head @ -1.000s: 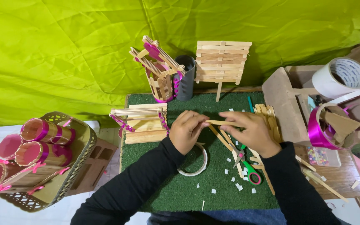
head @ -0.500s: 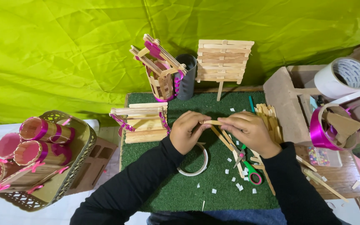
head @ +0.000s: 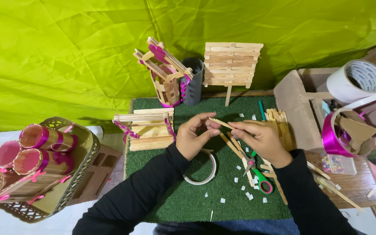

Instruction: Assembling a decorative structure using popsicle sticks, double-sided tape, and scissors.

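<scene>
Stick (head: 221, 124) of thin pale wood is pinched at both ends between left hand (head: 193, 138) and right hand (head: 261, 138), above the green mat (head: 188, 204). Likely light, stiff, snappable; grip near the ends.

Matt pale wooden stick (head: 221, 123), rough green turf mat (head: 183, 200) (fuzzy), glossy pink ribbon (head: 332, 140), crinkled cloth backdrop (head: 66, 52).

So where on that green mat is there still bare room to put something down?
The green mat is barest at its near left corner, between the tape ring and the mat's edge, and along the far strip under the stick sign. The right side is crowded: scissors, loose sticks and paper bits, with both hands, left hand and right hand, over the middle.
</scene>
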